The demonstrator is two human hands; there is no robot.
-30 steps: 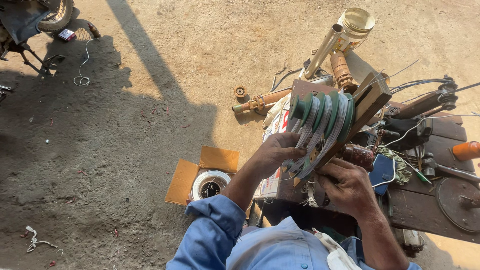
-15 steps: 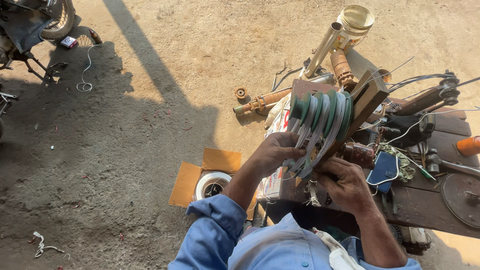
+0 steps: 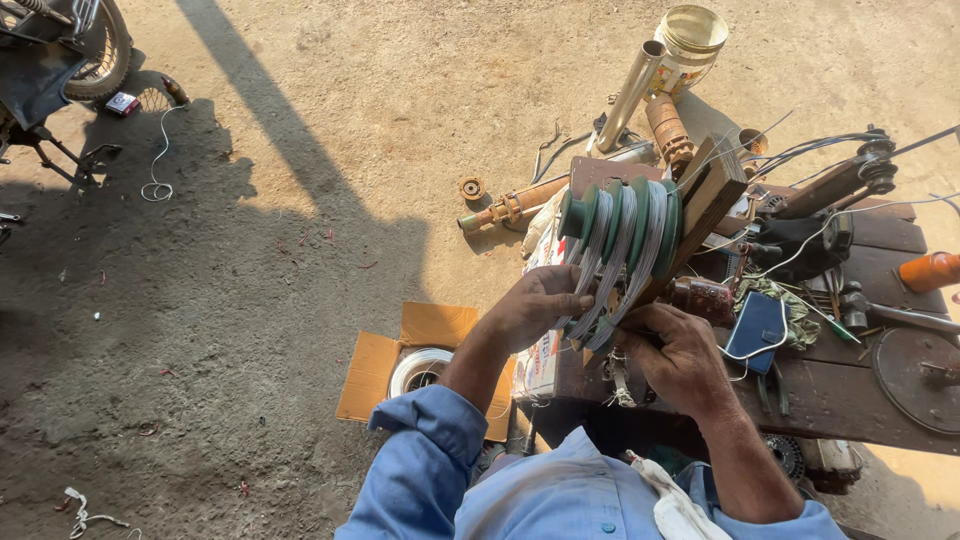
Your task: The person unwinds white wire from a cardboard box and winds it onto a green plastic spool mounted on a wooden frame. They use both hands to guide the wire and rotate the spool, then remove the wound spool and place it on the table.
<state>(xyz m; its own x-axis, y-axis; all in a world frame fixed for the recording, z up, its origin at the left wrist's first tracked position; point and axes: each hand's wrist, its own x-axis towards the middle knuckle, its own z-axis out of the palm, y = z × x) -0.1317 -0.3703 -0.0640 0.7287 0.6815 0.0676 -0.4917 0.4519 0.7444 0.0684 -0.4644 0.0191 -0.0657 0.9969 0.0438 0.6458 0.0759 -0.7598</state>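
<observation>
A green stepped winding former with several grooves carries loops of pale wire and is fixed to a wooden block on the bench. My left hand grips the wire loops at the former's lower left edge. My right hand holds the loops from below on the right side, fingers curled around them. Both sleeves are light blue.
A dark wooden workbench holds a blue phone, hand tools, a winding machine and an orange part. An open cardboard box with a wire coil sits on the dirt floor. Metal pipes, a tin and a motorcycle stand around.
Both hands stay on the wire loops of the green former; the fingers shifted slightly along the loops. The camera view drifted a little.
</observation>
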